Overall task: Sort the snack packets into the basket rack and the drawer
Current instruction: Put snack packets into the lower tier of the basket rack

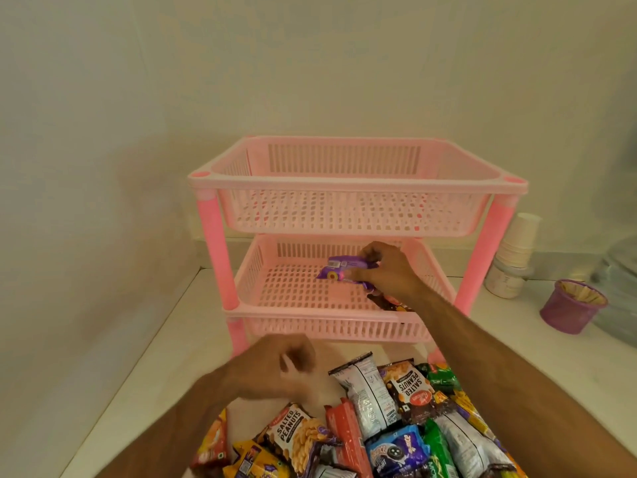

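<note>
A pink two-tier basket rack (358,182) stands on the white counter against the wall. My right hand (386,270) reaches into the lower basket (296,291) and grips a purple snack packet (339,269) just above its floor. A dark brown packet (389,303) lies under my right wrist at the basket's front right. My left hand (275,369) hovers blurred over the counter in front of the rack, fingers loosely curled and holding nothing. A heap of snack packets (379,426) fills the near counter, with salted peanuts packs (296,432) among them. The top basket looks empty. No drawer is visible.
To the right of the rack stand a stack of paper cups (518,243) on a white jar (505,281) and a purple mesh cup (572,305) holding wooden sticks. A blurred clear container (620,281) sits at the far right edge. The counter's left edge runs diagonally.
</note>
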`<action>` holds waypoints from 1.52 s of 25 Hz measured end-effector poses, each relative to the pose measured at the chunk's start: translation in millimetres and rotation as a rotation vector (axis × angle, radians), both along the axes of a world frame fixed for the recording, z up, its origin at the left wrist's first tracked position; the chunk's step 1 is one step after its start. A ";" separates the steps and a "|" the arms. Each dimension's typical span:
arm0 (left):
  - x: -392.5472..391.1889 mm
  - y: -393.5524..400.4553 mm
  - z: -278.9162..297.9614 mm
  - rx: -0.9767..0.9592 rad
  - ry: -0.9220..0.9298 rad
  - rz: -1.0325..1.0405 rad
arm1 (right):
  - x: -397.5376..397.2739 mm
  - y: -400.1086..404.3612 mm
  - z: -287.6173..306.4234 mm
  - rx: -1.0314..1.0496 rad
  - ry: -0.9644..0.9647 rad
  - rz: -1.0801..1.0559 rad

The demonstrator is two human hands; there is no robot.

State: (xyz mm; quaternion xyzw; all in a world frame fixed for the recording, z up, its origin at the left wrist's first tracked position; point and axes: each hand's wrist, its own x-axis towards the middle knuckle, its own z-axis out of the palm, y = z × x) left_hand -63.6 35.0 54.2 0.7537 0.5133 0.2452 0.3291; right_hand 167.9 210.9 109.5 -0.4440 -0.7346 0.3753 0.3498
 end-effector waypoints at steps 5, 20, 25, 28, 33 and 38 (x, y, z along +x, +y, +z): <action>-4.4 -4.9 -25.4 -0.460 0.386 -0.258 | -21.8 28.9 -23.3 -0.143 -0.292 -0.252; 3.8 -1.1 -20.6 0.109 0.066 0.267 | -37.5 -17.1 -18.8 0.126 0.056 0.049; 24.7 9.4 -1.7 0.514 -0.054 0.438 | -32.7 -59.8 2.2 0.270 -0.303 0.452; 33.0 11.1 0.4 0.632 0.007 0.457 | -29.8 -61.3 2.8 0.299 -0.356 0.483; 36.1 6.7 -11.8 0.784 -0.077 0.460 | -10.4 -37.0 10.4 0.155 0.026 0.251; 47.5 1.5 -23.9 0.169 0.227 -0.228 | -4.3 -1.5 7.9 0.060 0.202 -0.035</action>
